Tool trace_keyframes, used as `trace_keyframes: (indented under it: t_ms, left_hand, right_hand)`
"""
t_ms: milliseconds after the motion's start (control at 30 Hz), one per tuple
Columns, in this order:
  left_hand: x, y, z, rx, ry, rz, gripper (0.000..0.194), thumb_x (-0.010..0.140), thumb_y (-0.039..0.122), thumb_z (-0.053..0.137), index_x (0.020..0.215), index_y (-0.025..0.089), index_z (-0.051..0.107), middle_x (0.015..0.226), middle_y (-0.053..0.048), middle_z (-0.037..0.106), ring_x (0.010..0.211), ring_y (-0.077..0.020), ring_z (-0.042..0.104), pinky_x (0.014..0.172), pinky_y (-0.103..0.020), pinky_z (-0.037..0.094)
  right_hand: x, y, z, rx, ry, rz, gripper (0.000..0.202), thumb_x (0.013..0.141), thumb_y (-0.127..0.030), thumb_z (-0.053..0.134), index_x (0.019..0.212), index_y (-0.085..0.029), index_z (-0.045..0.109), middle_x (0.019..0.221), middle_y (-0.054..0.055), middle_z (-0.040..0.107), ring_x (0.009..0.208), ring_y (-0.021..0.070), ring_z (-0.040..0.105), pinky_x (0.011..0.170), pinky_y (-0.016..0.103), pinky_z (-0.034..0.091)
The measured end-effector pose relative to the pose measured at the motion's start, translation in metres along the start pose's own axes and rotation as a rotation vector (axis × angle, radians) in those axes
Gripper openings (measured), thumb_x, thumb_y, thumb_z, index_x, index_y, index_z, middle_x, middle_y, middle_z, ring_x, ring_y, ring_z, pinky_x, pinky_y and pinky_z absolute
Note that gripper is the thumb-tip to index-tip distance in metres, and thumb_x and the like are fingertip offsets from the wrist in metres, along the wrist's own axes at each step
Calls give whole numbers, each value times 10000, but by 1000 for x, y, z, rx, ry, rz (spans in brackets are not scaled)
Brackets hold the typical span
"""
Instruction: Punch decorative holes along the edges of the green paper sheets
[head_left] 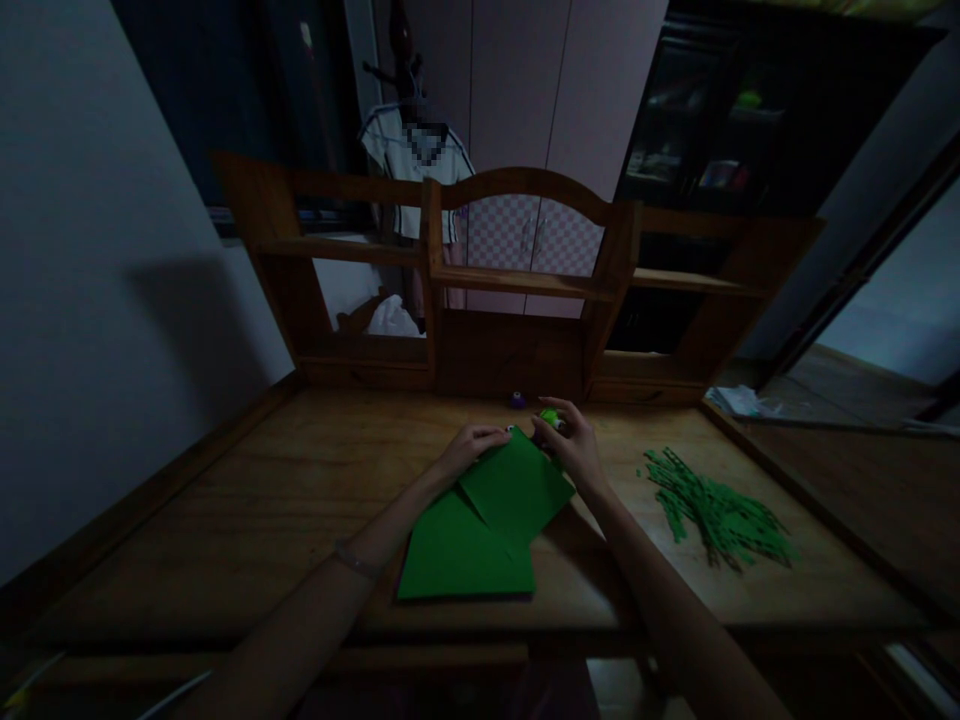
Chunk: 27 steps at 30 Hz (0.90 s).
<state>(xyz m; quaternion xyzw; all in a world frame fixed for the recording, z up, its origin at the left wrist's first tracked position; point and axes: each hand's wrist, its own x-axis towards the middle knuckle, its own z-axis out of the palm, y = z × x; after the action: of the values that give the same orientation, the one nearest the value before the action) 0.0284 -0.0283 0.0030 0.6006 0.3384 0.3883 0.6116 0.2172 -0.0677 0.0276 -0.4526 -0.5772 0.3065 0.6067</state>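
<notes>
A sheet of green paper (pixel 517 485) lies turned cornerwise over a stack of green paper (pixel 457 560) near the front of the wooden desk. My left hand (pixel 474 447) is closed at the upper corner of the top sheet, fingers pressed on its edge. In my right hand (pixel 571 440) is a small bright-green paper punch (pixel 550 415), held at that same corner. Its lower part is dark, and fingers hide some of it. Just beyond sits a small purple punch (pixel 517 400) with a pale top, apart from both hands.
Green paper strips with cut-out holes (pixel 712 510) are heaped on the right of the desk (pixel 300 480). A wooden shelf unit (pixel 521 285) with low drawers stands along the back edge. White papers (pixel 742 402) lie beyond the right rim.
</notes>
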Motion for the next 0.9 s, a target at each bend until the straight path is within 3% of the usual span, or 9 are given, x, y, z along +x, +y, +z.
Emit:
trace_keyframes:
  t_ms: [167, 333, 567, 733, 900]
  left_hand:
    - [-2, 3, 1, 79, 1, 31, 323, 705, 465, 681, 791, 156, 723, 752, -18, 658, 703, -161, 564, 635, -240, 369]
    - [-2, 5, 0, 103, -34, 38, 335, 707, 469, 677, 784, 146, 718, 748, -23, 650, 685, -155, 553, 609, -239, 354]
    - [-1, 1, 0, 122, -31, 78, 353, 733, 483, 655, 805, 143, 718, 744, -24, 645, 683, -151, 551, 615, -241, 355]
    - [-2, 2, 1, 120, -36, 73, 359, 721, 493, 660, 781, 143, 713, 743, -29, 648, 686, -158, 558, 621, -243, 369]
    - [-1, 1, 0, 121, -29, 82, 348, 719, 484, 663, 778, 145, 715, 739, -30, 648, 684, -158, 555, 620, -243, 368]
  right_hand:
    - [0, -2, -1, -35, 5, 53, 379, 720, -468, 674, 1009, -222, 661, 672, -4, 622, 562, 143, 572, 510, 244, 451]
    - [0, -5, -2, 34, 11, 127, 415, 739, -477, 650, 1071, -228, 642, 666, -2, 633, 617, 165, 623, 554, 256, 488]
    - [0, -1, -2, 129, -5, 139, 456, 750, -461, 654, 1151, -251, 601, 814, 28, 690, 795, 203, 689, 676, 293, 537]
    - [2, 6, 1, 79, 102, 95, 660, 685, -465, 717, 1273, -245, 513, 905, 34, 675, 797, 206, 680, 679, 317, 546]
    - [4, 11, -3, -87, 189, 46, 622, 627, -490, 755, 1156, -191, 618, 885, 76, 679, 761, 210, 642, 636, 309, 518]
